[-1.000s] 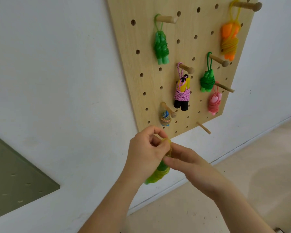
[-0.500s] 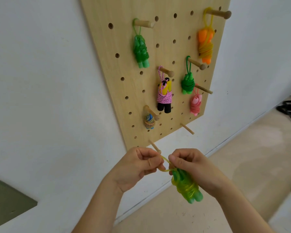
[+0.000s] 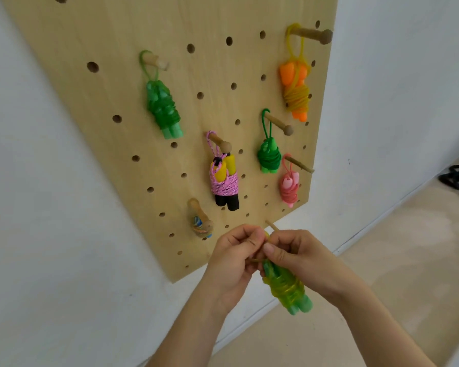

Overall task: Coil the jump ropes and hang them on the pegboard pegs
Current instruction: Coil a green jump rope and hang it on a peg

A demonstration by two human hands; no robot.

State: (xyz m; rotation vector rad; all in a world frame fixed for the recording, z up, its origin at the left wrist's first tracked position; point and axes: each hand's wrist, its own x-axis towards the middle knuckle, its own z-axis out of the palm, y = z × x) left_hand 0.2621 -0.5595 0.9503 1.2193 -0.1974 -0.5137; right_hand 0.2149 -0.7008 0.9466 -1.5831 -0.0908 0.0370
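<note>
On the wall, the pegboard (image 3: 170,102) looms closer than half a second ago. The left hand (image 3: 232,256) and right hand (image 3: 300,256) have come up and closed together, fingers touching, both pinching the loop of the yellow-green jump rope (image 3: 286,287). Its coiled bundle dangles under the right hand, just below the thin peg (image 3: 271,225).

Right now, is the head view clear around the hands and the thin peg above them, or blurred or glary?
Head view: soft even light, no glare; thin peg sharp, its tip lost between left hand and right hand; yellow-green jump rope slightly soft; multicoloured bundle low on the pegboard is blurred.
</note>
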